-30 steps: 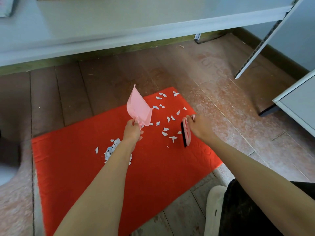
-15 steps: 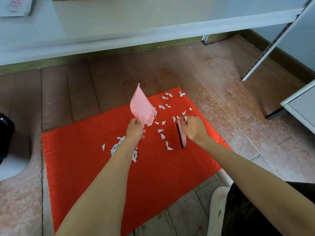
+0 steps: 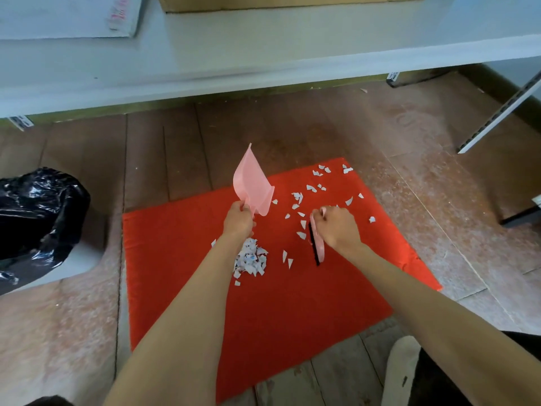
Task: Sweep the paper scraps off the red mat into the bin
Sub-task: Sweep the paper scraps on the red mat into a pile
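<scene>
A red mat (image 3: 292, 312) lies on the wooden floor. White paper scraps lie scattered over its far right part, and a heap of scraps (image 3: 251, 260) sits beside my left forearm. My left hand (image 3: 238, 222) grips the handle of a pink dustpan (image 3: 253, 187), held tilted up above the mat. My right hand (image 3: 336, 227) grips a small pink brush (image 3: 316, 244) with black bristles, its bristles down on the mat among the scraps. A bin lined with a black bag (image 3: 35, 218) stands on the floor to the left of the mat.
A white shelf board (image 3: 263, 54) spans the top of the view above the floor. A slotted white upright (image 3: 503, 112) leans at the right. A white shoe (image 3: 401, 373) and dark trouser leg sit at the bottom right.
My right hand has dragged the brush leftwards across the mat toward the heap, pushing scraps along. The view has shifted so that the black-lined bin shows at the left. The dustpan stays raised.
</scene>
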